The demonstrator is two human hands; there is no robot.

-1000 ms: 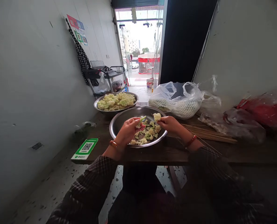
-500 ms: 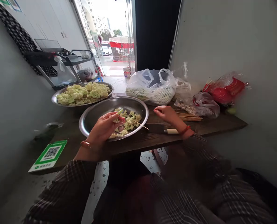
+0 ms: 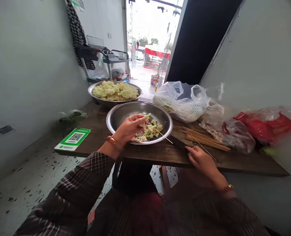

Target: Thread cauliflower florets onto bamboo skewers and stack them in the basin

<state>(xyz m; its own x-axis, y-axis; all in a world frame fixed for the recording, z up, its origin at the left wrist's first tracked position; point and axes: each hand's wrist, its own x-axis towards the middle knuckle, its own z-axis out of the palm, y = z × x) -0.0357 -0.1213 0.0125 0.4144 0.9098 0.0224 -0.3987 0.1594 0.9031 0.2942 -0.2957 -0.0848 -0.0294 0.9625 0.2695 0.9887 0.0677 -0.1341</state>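
Note:
My left hand [image 3: 129, 128] is closed around a cauliflower floret [image 3: 147, 116], its pale green stem poking up past the fingertips. Below it is a wide steel bowl [image 3: 111, 123] with several loose florets [image 3: 151, 130] inside. A thin wooden skewer [image 3: 165, 136] slants over the bowl's near right rim; whether its inner end is stuck in a floret I cannot tell. My right hand [image 3: 201, 160] is wrapped round the handle of a knife [image 3: 177, 142], which lies on the table with its dark blade toward the bowl. The fingers hide the handle.
A second steel bowl [image 3: 92, 91] heaped with cauliflower stands behind. Skewers [image 3: 206, 139] lie in a bundle right of the knife. Plastic bags [image 3: 187, 106] and red packaging [image 3: 260, 129] line the table's back right. A green QR card [image 3: 74, 139] lies at the left edge.
My right hand has come down from above the table onto the knife handle and closed on it. My left hand keeps the floret over the bowl. The view has turned left.

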